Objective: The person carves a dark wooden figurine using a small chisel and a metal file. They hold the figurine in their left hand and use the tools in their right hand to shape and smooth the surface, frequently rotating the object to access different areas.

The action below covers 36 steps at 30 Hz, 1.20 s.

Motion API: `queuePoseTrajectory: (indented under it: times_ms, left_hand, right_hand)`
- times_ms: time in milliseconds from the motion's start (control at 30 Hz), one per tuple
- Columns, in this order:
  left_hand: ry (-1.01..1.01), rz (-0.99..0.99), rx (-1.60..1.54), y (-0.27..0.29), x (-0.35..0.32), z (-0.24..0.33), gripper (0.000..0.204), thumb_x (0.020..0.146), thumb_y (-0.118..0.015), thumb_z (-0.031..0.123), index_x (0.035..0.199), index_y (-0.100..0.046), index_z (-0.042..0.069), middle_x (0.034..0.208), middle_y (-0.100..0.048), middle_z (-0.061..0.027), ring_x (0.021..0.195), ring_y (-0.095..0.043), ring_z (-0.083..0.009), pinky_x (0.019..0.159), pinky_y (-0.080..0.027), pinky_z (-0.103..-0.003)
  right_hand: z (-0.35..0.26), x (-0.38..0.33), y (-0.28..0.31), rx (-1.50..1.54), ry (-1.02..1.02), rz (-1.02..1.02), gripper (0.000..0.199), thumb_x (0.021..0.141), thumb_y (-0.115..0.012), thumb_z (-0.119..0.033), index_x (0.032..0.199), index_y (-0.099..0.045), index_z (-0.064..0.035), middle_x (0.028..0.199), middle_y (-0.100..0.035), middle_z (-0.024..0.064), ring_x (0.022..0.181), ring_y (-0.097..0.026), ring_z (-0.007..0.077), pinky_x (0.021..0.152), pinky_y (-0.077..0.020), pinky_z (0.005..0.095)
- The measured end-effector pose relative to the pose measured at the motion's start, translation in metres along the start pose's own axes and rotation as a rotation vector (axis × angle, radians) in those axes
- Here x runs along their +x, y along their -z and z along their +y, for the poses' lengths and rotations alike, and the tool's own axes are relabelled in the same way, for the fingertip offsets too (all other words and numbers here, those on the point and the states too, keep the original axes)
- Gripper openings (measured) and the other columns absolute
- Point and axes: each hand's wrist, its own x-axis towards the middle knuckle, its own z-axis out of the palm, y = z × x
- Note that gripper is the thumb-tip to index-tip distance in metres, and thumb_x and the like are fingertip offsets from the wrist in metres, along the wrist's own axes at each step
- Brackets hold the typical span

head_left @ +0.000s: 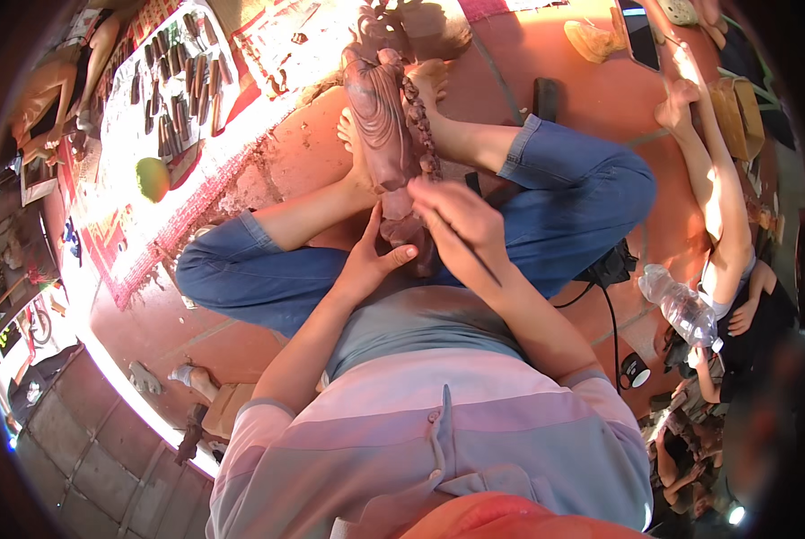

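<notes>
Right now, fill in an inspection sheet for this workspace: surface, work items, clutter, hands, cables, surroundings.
Surface: red tiled floor, brown debris near the feet.
Work items: carved brown figure between the legs; slim dark tool.
Clutter: many handled tools and green round object, upper left; clear bottle, right.
Hands: left hand touches the figure; right hand grips the slim tool.
Cables: black cable on the floor, right.
Surroundings: another person's bare leg, right.

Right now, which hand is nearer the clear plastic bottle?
Right. The right hand, gripping a slim tool, is left of the bottle; the left hand, against the carving, is farther left.
</notes>
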Motion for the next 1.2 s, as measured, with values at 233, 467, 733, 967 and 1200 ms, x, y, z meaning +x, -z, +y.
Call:
queuePoseTrajectory:
  times_ms: [233,467,733,967,1200]
  left_hand:
    - [-0.012,-0.001,-0.088,0.0,0.002,-0.001,0.11,0.075,-0.077,0.037,0.146,-0.001,0.0,0.145,-0.027,-0.0215,0.136,-0.028,-0.0262,0.11,-0.023,-0.034]
    - [-0.085,0.107,0.03,-0.01,0.007,0.016,0.117,0.077,-0.077,0.023,0.145,0.017,0.008,0.147,-0.017,-0.0274,0.136,-0.025,-0.0321,0.108,-0.028,-0.036]
    - [-0.146,0.067,0.009,-0.009,0.015,0.007,0.116,0.077,-0.076,0.016,0.144,0.019,0.008,0.147,-0.021,-0.0245,0.129,-0.038,-0.0287,0.102,-0.038,-0.033]
    - [-0.194,0.094,0.008,-0.014,0.013,0.01,0.115,0.076,-0.076,0.013,0.144,0.017,0.006,0.145,-0.022,-0.0266,0.127,-0.041,-0.0282,0.099,-0.04,-0.033]
    - [-0.216,0.221,0.149,-0.016,0.021,-0.015,0.114,0.072,-0.078,0.016,0.145,0.008,0.002,0.143,-0.023,-0.0271,0.133,-0.029,-0.0332,0.105,-0.032,-0.036]
  right_hand:
    - [-0.003,-0.004,0.004,0.057,-0.03,-0.024,0.02,0.081,-0.064,0.003,0.101,-0.064,0.0029,0.093,-0.065,0.0151,0.084,-0.065,0.0236,0.073,-0.051,0.0285]
    - [0.008,0.036,0.013,0.134,-0.041,0.118,0.018,0.083,-0.061,-0.002,0.101,-0.063,0.0015,0.09,-0.064,0.0155,0.079,-0.064,0.0277,0.069,-0.0504,0.0316]
    - [0.014,0.011,-0.008,-0.109,0.004,0.078,0.02,0.084,-0.061,-0.007,0.104,-0.063,-0.0047,0.094,-0.064,0.0117,0.08,-0.064,0.0273,0.067,-0.0519,0.0329]
    - [0.007,0.008,-0.004,-0.109,-0.017,0.085,0.025,0.082,-0.062,0.001,0.107,-0.063,-0.0033,0.099,-0.063,0.0138,0.09,-0.064,0.0283,0.076,-0.0514,0.0317]
    - [0.009,0.001,0.003,-0.022,-0.035,0.03,0.022,0.082,-0.062,-0.004,0.104,-0.064,-0.0045,0.094,-0.065,0.0118,0.083,-0.064,0.0278,0.07,-0.0525,0.032]
